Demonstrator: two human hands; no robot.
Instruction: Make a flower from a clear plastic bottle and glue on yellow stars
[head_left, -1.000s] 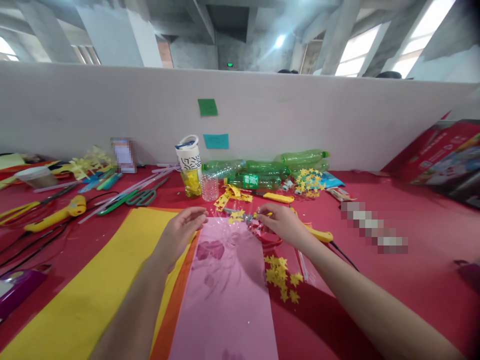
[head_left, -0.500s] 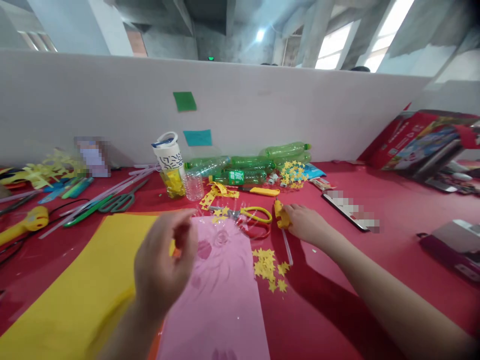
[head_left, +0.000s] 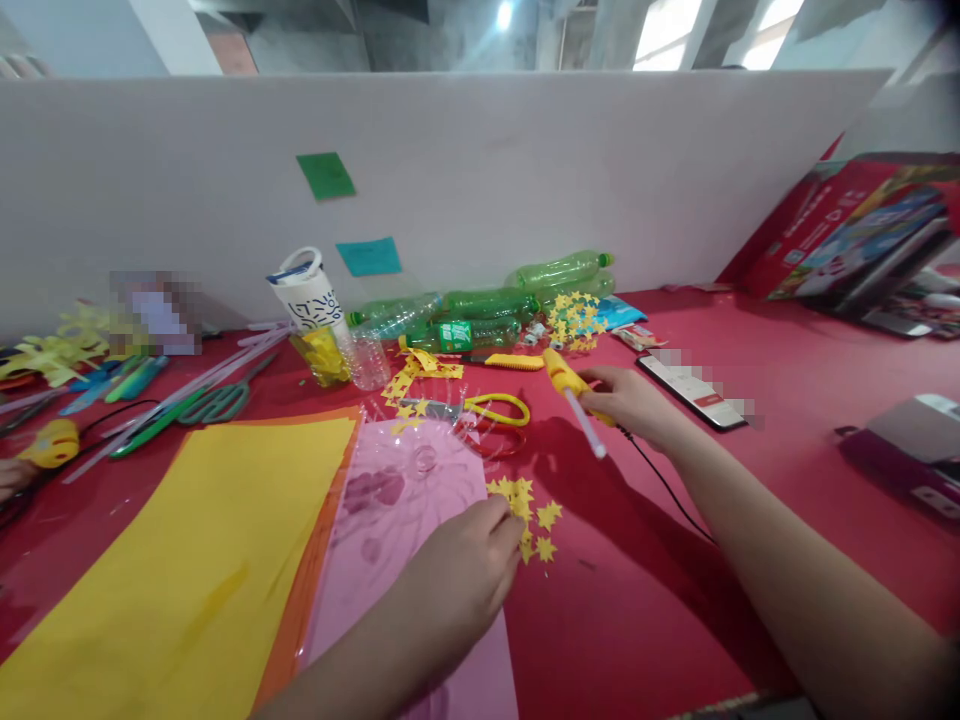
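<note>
My right hand (head_left: 634,405) grips a yellow glue gun (head_left: 568,381) with a white glue stick poking out of its back, lifted just above the red table (head_left: 750,500); its black cord trails toward me. My left hand (head_left: 469,570) rests on the right edge of a pink sheet (head_left: 405,520), fingers curled and pinching at a heap of small yellow paper stars (head_left: 529,510). Whether a star is between the fingertips I cannot make out. Yellow-handled scissors (head_left: 495,410) lie just beyond the pink sheet.
A large yellow sheet (head_left: 172,560) over an orange one lies at left. Green plastic bottles (head_left: 487,305), a white cup (head_left: 307,295), a clear cup, green scissors (head_left: 214,400), straws and another glue gun (head_left: 49,440) crowd the back. A phone (head_left: 686,385) and boxes sit right.
My right hand picked up the yellow glue gun and lifted it. My left hand swung from the pink sheet's far edge, through the air, down to the yellow stars. The view shifted right.
</note>
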